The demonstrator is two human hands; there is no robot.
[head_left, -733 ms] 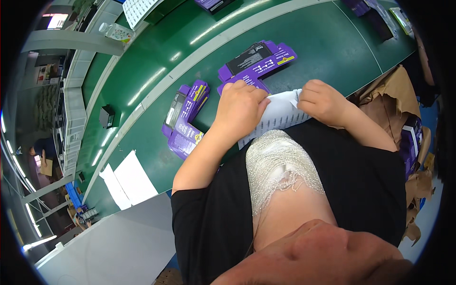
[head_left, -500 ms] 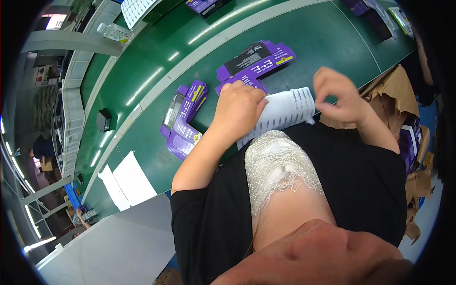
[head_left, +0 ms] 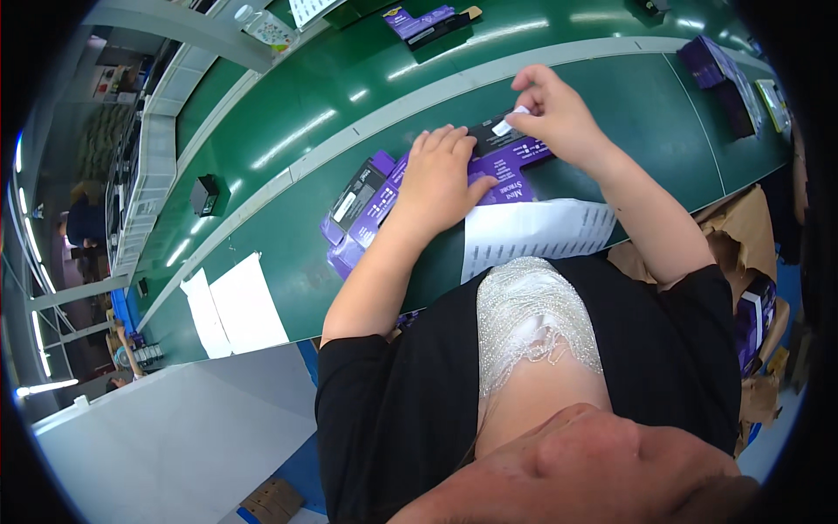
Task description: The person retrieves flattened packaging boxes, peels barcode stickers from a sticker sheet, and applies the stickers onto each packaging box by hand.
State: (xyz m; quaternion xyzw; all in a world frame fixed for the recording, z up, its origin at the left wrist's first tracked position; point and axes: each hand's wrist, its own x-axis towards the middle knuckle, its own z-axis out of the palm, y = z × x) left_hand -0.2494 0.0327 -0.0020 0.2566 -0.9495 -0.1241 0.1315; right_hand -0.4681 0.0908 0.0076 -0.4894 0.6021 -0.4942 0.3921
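Note:
My left hand [head_left: 436, 183] lies with its fingers stretched out on the unfolded purple and black card boxes [head_left: 515, 185], pressing them against the table. Between the thumb and finger of my right hand [head_left: 563, 122] is a small white sticker [head_left: 506, 122], pinched at its end. It is over the black panel of the right-hand box; whether it touches the card I cannot tell. A second flat purple box [head_left: 349, 218], bearing a white label on its black part, lies left of my left hand. Close to my chest rests a white sheet of printed labels [head_left: 532, 240].
White paper sheets [head_left: 249, 306] lie on the green table at the left. A small black box [head_left: 205, 196] and a purple box [head_left: 432, 24] are on the belt beyond the pale rail. More purple packaging [head_left: 720, 79] stands far right, above brown paper [head_left: 742, 227] in a carton.
My right hand has moved from the label sheet up and left to the box, carrying a sticker. My left hand has let go of the sheet and now lies flat on the boxes.

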